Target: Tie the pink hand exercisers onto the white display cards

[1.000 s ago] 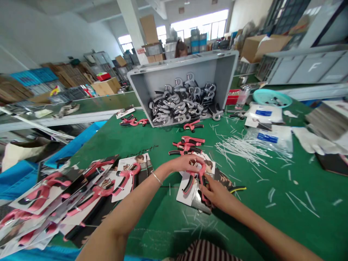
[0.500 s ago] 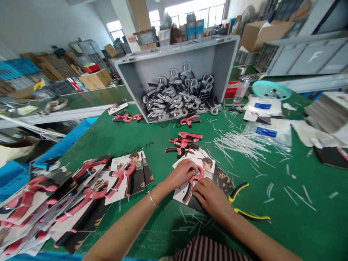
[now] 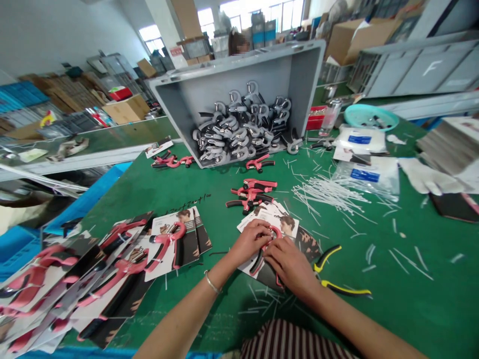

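Observation:
A pink and black hand grip strengthener (image 3: 277, 231) lies on a printed backing card (image 3: 289, 224) at the table's front middle. My left hand (image 3: 251, 243), with a bangle at the wrist, has its bent fingers closed at the strengthener's coil end. Against it from the right, my right hand (image 3: 290, 262) is closed with its fingertips pinched on the strengthener's handles. Both sets of fingertips partly cover the tool, so any thin tie between them is hidden. Yellow-handled pliers (image 3: 325, 271) lie spread just right of my right hand. Several pink strengtheners (image 3: 250, 194) lie behind the cards.
A grey crate (image 3: 239, 65) tipped toward me holds many grey strengtheners (image 3: 239, 129). White cable ties (image 3: 329, 192) are strewn at right, near plastic bags (image 3: 366, 174) and a glove (image 3: 426, 177). Carded strengtheners (image 3: 123, 267) pile up at left. A person (image 3: 238, 44) is behind the crate.
My right hand has shifted slightly up over the strengthener, covering more of its middle. The strengthener's handles look spread wider apart. The whole view has tilted a little.

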### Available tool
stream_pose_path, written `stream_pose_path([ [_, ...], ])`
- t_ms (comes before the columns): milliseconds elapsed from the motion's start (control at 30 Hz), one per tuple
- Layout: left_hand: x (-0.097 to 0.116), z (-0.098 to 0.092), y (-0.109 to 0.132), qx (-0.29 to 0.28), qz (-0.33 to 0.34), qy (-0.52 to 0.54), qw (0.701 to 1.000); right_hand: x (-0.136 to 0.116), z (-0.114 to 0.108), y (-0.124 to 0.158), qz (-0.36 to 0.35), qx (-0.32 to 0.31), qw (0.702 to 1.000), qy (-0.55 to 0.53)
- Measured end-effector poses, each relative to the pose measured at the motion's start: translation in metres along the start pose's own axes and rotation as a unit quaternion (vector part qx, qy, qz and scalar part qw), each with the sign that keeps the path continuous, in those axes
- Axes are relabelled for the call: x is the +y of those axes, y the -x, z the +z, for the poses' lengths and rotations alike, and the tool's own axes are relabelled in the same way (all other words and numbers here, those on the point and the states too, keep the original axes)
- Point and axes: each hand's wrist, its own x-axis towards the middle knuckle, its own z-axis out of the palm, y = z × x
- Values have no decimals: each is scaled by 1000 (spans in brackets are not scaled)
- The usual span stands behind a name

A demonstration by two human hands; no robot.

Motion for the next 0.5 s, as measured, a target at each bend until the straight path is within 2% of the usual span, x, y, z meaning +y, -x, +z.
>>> stream_pose_path([
  [233,5,14,25,119,-68,60,989,0,-3,13,9,5,1000,-11],
  [500,8,20,32,155,-82,45,984,-1,-2,17,-7,-23,999,25],
])
